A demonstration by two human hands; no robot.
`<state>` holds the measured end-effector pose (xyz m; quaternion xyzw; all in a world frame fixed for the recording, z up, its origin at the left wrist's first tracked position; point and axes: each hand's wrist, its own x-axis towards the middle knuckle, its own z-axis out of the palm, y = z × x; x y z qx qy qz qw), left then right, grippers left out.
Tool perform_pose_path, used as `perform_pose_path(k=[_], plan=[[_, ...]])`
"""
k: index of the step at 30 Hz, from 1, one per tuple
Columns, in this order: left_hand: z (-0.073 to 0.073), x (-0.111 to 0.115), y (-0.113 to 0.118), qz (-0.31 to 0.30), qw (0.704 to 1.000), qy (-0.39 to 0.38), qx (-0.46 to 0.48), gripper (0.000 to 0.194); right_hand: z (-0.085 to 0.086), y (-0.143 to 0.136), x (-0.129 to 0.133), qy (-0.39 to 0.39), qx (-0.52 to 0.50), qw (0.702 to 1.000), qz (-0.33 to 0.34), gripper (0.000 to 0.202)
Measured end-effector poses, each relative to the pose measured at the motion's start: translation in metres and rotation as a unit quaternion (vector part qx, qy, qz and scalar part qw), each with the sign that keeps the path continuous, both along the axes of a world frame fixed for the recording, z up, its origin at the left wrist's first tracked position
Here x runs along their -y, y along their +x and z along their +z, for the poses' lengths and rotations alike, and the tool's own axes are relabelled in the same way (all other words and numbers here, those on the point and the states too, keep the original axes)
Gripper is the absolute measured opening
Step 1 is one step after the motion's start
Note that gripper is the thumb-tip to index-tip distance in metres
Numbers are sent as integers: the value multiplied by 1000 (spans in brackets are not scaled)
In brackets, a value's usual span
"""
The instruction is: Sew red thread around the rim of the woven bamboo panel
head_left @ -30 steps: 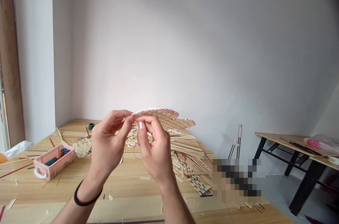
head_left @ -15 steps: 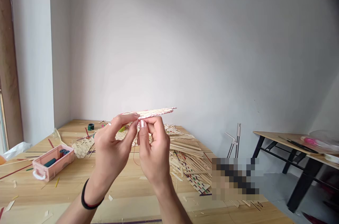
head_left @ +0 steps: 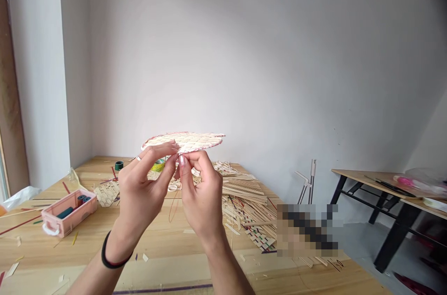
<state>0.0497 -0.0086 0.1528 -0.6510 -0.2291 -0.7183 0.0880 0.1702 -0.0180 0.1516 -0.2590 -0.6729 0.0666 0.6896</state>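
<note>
A flat woven piece (head_left: 195, 140) of pale strips, edged in pink and white, is held up above the table, tilted so its surface shows. My left hand (head_left: 148, 181) pinches its near edge between thumb and fingers; a ring and a black wrist band show on this side. Right beside it, my right hand (head_left: 200, 188) pinches at the same edge, thumb toward me. A thin needle-like tip stands up by the left fingertips. Fine reddish thread (head_left: 171, 209) hangs in a loop below the hands. What lies between the fingertips is too small to tell.
A pink basket (head_left: 70, 216) with thread spools stands at the left on the wooden table (head_left: 157, 248). Behind the hands are a yellow-green tape roll (head_left: 159, 164) and a dark green roll (head_left: 119, 165). Loose strips (head_left: 244, 188) and woven pieces spread at the right. Another table (head_left: 380, 181) stands far right.
The woven piece has tilted, so more of its surface shows. Both hands have shifted slightly left. The tape roll and thread loop are more visible.
</note>
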Motion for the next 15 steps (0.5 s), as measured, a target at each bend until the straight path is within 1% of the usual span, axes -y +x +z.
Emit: perform_pose_path(k=[1,3,5,7,8,10,15], plan=[[1,0,0,8,1000,5,-7,13,1,2,1,1,9,1000,-16,15],[2,1,-1,37,999,22,-23,14,4,8,4,20,27,997,-72,17],[4,0,-2,70,996,43,-42,15,9,16,10,65,24,988,-135,17],[5,-1,-3,88,992,64,-58,17,13,24,15,109,17,978,-176,16],[5,-2,-2,91,991,71,-67,18,15,27,17,121,20,975,-183,15],[4,-3,-1,92,989,83,-86,18,18,32,19,115,43,977,-175,11],[1,-3,3,97,982,89,-139,15,18,34,10,49,93,987,-120,6]])
